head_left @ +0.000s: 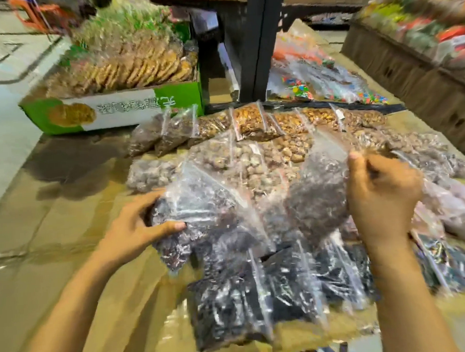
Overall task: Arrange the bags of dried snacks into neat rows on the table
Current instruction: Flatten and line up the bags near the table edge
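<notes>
Clear plastic zip bags everywhere in this shot, spread over a table (67,238) covered in flattened brown cardboard. Left hand (137,226) is curled around the side of a clear bag of dark purplish dried fruit (201,217), thumb pressed on the front and the other fingers tucked behind it, so it's got a proper grip on that one. Right hand (380,192) is closed up into a loose fist with the thumb on top, pinching the crinkly upper edge of a second bag of dark brown dried bits (318,198), which is lifted and hanging a little above the pile. Both held bags sit just in front of the person, touching the heap around them. Below the hands there's a bunch of bags of almost black dried stuff (233,310) overlapping each other. Further back it's tidier: a row of bags with pale brown lumpy snacks (252,161), and behind that a row of golden nut-like bags (252,121) standing side by side. Far left at the back is a green and white carton (114,109) packed with round crackers, and a dark metal post (256,40) rises near the middle. Bags of colourful candy (299,89) lie past the post. Whole frame is pretty motion-blurred, so the labels can't be read.
</notes>
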`<state>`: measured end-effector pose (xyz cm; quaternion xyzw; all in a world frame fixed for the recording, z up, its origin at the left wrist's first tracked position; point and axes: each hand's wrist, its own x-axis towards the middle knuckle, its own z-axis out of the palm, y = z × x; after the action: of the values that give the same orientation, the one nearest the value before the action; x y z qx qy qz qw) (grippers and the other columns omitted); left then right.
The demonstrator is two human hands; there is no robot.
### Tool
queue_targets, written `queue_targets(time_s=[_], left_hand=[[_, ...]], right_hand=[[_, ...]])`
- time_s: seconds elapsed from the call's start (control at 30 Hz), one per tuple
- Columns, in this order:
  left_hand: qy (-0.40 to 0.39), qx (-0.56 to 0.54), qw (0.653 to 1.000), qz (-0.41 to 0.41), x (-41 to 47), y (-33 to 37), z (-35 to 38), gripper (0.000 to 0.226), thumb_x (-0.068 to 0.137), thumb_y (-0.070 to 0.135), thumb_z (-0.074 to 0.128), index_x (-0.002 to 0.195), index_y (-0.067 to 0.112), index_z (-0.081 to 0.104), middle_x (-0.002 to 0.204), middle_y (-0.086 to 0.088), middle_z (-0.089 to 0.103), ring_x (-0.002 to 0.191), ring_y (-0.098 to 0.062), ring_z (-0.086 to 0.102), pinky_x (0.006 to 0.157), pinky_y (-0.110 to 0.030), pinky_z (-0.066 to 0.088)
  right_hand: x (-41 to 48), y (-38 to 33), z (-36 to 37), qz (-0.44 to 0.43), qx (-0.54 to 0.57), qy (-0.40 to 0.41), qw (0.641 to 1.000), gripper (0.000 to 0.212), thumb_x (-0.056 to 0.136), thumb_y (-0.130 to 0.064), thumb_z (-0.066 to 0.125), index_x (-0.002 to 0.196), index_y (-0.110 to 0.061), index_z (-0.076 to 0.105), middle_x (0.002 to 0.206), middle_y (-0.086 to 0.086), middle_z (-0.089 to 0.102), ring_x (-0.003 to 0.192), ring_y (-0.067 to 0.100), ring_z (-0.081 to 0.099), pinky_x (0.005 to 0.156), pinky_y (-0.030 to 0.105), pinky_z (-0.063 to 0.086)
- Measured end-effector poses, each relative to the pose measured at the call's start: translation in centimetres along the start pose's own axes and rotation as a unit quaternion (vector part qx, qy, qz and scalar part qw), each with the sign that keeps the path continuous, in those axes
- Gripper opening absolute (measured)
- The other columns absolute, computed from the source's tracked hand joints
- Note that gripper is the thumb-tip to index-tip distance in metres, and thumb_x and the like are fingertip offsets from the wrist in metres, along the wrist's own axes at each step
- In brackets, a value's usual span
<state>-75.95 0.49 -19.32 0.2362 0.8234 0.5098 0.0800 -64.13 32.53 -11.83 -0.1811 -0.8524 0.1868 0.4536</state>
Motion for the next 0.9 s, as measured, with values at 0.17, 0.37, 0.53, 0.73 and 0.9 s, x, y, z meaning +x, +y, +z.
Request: queue_targets(time_s=[0.17,0.37,0.53,0.73,0.9], left_hand=[[-0.138,0.061,0.988,0.03,1.4,-2.1,-0.7,0.046,0.065,0.047,0.076,0.105,0.039,0.056,0.102,0.041,0.06,0.1,0.025,0.048,0.084,0.0,0.036],[-0.284,0.071,0.956,-0.015,1.2,-8.4,2.0,0.086,0.062,0.067,0.068,0.135,0.032,0.04,0.142,0.015,0.036,0.134,-0.002,0.03,0.106,-0.007,0.02],[-0.219,0.041,0.974,-0.029,0.1,-8.5,1.9,0.092,0.063,0.056,0.076,0.141,0.038,0.032,0.149,0.012,0.034,0.135,-0.005,0.033,0.115,-0.036,0.028],[-0.063,-0.261,0.962,-0.051,-4.1,-3.0,0.0,0.117,0.042,0.083,0.069,0.141,0.032,0.034,0.14,0.003,0.05,0.128,-0.012,0.049,0.105,-0.034,0.039],[-0.034,-0.532,0.836,-0.126,-6.6,-0.3,0.9,0.105,0.044,0.049,0.09,0.135,0.02,0.047,0.128,-0.008,0.063,0.112,-0.027,0.063,0.079,-0.042,0.058]], right_hand=[[-2.5,-3.7,-1.3,0.058,0.005,-0.002,0.998,0.04,0.094,-0.021,0.054,0.055,-0.012,0.048,0.046,0.0,0.037,0.048,0.014,0.034,0.051,0.037,0.026],[-4.9,-6.3,-1.8,0.06,-0.009,-0.02,0.998,0.047,0.093,-0.025,0.054,0.049,-0.015,0.041,0.039,0.001,0.037,0.039,0.023,0.038,0.044,0.04,0.039],[-4.9,-8.8,-1.6,0.075,0.042,-0.057,0.995,0.046,0.092,-0.036,0.051,0.051,-0.014,0.053,0.041,0.009,0.052,0.043,0.031,0.051,0.052,0.042,0.048],[-4.8,-15.1,-1.5,0.147,0.262,-0.12,0.946,0.029,0.089,-0.02,0.062,0.066,-0.004,0.068,0.047,-0.002,0.056,0.046,0.016,0.047,0.049,0.032,0.041],[-6.8,-17.6,1.6,0.194,0.414,-0.155,0.876,0.035,0.09,-0.016,0.062,0.063,0.007,0.062,0.06,0.013,0.06,0.064,0.012,0.049,0.071,0.023,0.049]])
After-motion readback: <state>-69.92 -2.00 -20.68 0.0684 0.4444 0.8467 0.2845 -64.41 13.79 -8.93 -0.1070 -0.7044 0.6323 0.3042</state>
